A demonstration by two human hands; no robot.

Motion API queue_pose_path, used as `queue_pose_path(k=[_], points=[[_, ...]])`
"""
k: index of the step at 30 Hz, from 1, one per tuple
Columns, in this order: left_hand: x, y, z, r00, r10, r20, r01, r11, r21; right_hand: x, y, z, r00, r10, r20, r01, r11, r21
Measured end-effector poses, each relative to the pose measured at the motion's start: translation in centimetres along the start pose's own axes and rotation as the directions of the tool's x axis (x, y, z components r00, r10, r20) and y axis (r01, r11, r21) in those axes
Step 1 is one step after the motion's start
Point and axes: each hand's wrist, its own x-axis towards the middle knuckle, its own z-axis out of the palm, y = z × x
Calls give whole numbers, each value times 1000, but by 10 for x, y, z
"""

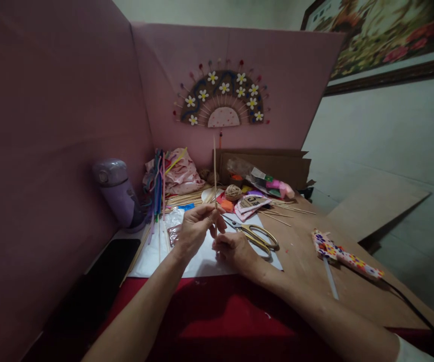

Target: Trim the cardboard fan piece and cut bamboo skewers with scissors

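Beige stick (pixel 214 171) stands pinched in left hand (pixel 197 225)

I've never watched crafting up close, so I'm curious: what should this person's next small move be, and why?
Probably a slight turn of the thin stick with the right hand, while the left hand steadies it. The stick stands nearly upright, the left hand pinches it, and the right hand's fingers are at its lower part.
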Motion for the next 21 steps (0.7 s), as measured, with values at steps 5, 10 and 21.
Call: queue_pose_path(k=[5,10,21], points=[[1,-2,3,1000,22,17,-22,1000,-2,-2,-1,1,999,45,9,-46,996,76],[-1,-5,3,998,47,34,-47,999,-9,-3,-3,0,1000,-2,-20,3,1000,28],[0,-6,4,997,74,-33,-73,997,17,4,-9,-14,998,-19,68,29,988,-151]])
